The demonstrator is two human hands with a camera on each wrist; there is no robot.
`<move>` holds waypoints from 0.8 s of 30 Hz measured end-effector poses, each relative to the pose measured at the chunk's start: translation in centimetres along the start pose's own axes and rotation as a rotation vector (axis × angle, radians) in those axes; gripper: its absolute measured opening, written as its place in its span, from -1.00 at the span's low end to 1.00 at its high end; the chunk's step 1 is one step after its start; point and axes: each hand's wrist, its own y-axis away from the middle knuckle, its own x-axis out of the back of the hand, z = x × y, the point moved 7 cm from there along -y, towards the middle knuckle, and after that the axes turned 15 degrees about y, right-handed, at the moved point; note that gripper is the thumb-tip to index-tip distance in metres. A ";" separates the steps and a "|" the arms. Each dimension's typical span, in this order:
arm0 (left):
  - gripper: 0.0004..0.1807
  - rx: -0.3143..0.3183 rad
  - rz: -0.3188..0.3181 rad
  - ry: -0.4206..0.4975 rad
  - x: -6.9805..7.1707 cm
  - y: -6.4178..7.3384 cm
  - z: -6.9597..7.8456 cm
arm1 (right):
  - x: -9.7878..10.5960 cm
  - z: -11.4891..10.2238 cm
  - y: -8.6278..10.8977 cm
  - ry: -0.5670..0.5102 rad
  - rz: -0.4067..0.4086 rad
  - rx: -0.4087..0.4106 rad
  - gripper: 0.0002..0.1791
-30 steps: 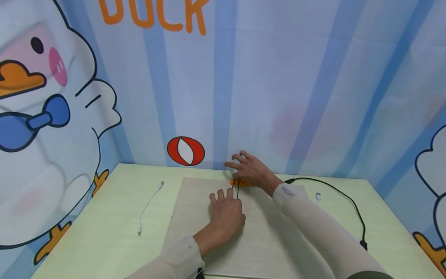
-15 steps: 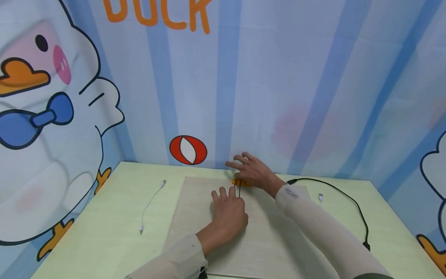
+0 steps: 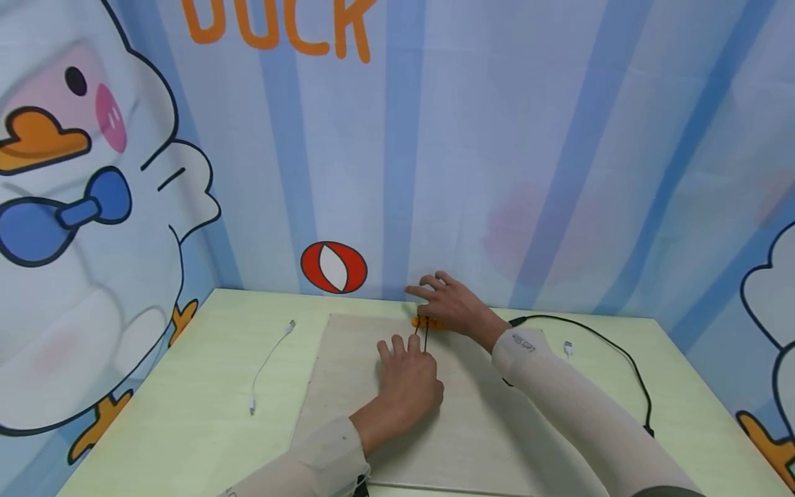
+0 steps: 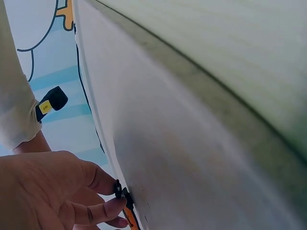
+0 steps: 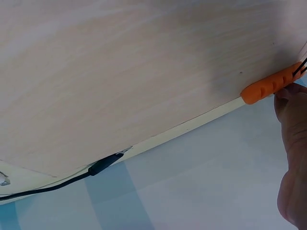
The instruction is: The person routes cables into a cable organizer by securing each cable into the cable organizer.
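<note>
Near the back edge of the wooden board (image 3: 348, 400) lies an orange slotted strip (image 5: 268, 87), which looks like a cable holder. Two stretches of black cord (image 3: 426, 342) run from it toward my left hand (image 3: 406, 383). In the left wrist view, thumb and index finger pinch a small black end piece (image 4: 118, 189), close to the board; the other fingers are raised in the head view. At the strip is my right hand (image 3: 456, 307), its lower fingers gripping the strip's back edge while the others spread in the air. The tip of its grip is partly hidden.
A short white USB cable (image 3: 267, 362) lies on the table (image 3: 186, 414) to the left. At the right, a black cable (image 3: 621, 352) curves beyond the board, near a white USB plug (image 3: 568, 348). A printed cloth (image 3: 472, 138) hangs right behind the table.
Both hands stay almost where they were, at the strip and on the cord. A short dark bit of cord now shows beneath the right sleeve. The head view has shifted slightly.
</note>
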 end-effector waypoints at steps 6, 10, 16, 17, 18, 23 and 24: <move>-0.68 0.016 -0.031 0.023 -0.1 -0.1 -0.2 | 0.1 0.1 0.2 -0.019 -0.010 -0.013 -0.65; -0.67 0.033 -0.041 0.021 0.0 0.0 -0.3 | 0.1 0.2 0.3 -0.030 -0.007 -0.022 -0.64; -0.65 0.067 -0.047 0.028 -0.2 0.0 -0.5 | 0.2 0.3 0.7 -0.023 0.014 -0.030 -0.62; -0.63 0.075 -0.051 0.032 -0.3 0.0 -0.6 | 0.3 0.4 0.7 -0.019 0.018 -0.033 -0.62; -0.61 0.081 -0.056 0.036 -0.3 0.0 -0.7 | 0.3 0.4 0.7 -0.013 0.022 -0.037 -0.61; -0.55 0.115 -0.047 0.058 -0.2 0.3 -1.7 | 0.9 0.4 0.7 -0.042 0.042 -0.071 -0.64; -0.56 0.120 -0.038 0.061 -0.2 0.4 -1.9 | 1.1 0.4 0.7 -0.054 0.047 -0.079 -0.66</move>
